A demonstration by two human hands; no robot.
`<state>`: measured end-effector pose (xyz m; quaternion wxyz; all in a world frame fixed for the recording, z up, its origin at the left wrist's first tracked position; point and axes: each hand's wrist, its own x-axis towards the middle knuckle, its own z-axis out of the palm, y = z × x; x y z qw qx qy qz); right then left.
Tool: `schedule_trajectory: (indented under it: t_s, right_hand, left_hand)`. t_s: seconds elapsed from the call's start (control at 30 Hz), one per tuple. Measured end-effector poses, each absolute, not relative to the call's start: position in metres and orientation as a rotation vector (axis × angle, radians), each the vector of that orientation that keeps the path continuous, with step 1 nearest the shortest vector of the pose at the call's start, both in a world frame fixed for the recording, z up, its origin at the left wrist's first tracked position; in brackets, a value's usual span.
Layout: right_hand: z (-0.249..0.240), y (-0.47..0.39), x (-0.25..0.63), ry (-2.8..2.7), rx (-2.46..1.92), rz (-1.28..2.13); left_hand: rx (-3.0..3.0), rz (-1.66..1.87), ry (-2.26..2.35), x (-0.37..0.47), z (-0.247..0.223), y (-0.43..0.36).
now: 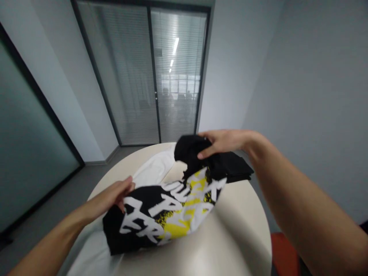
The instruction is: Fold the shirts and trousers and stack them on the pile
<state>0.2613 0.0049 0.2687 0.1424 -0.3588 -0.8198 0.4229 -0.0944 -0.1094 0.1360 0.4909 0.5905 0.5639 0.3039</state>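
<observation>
A black garment (149, 203) with white lettering and yellow patches is stretched between my two hands, over the round table (241, 207). My left hand (122, 191) grips its left end, the fingertips partly behind the cloth. Around a bunched black part at the upper right, my right hand (218, 142) has its thumb in front and its fingers behind. White cloth (155, 168) lies behind the garment, and more white cloth (92, 257) shows at the lower left. Dark folded cloth (234, 166) is stacked beyond my right hand.
Something red (284, 253), perhaps a chair, is beside the table at the lower right. Glass doors with blinds (126, 76) stand beyond the table. A grey wall (322, 96) is on the right, and a frosted glass panel (25, 134) on the left.
</observation>
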Motion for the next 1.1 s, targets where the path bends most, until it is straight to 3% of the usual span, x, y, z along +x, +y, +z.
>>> schedule_trajectory:
  t_s: [0.1,0.27,0.47,0.57,0.73,0.9,1.1]
  right_hand:
    - [0.217,0.012,0.268,-2.705,-1.478,1.167]
    - [0.168,0.012,0.266,-2.728,-1.791,1.238]
    - [0.188,0.0,0.268,-2.017,-1.24,1.601]
    - [0.206,-0.011,0.27,-1.718,-0.933,1.691]
    - [0.232,-0.028,0.285,-1.818,-0.684,1.585]
    - [0.237,-0.033,0.282,-2.012,-0.688,1.333]
    - [0.232,-0.043,0.222,-2.137,-0.567,1.315]
  left_hand:
    - [1.637,0.431,1.592,-0.082,0.108,-0.095]
    - [1.978,0.509,1.645,-0.054,0.086,-0.092]
    - [2.079,0.47,1.656,0.002,0.074,-0.064]
    - [2.016,0.565,1.43,0.024,0.072,-0.047]
    - [1.798,0.663,0.843,0.027,0.092,-0.047]
    - [1.335,1.248,0.941,0.012,0.15,-0.062]
    - [1.65,1.489,1.007,0.02,0.184,-0.079]
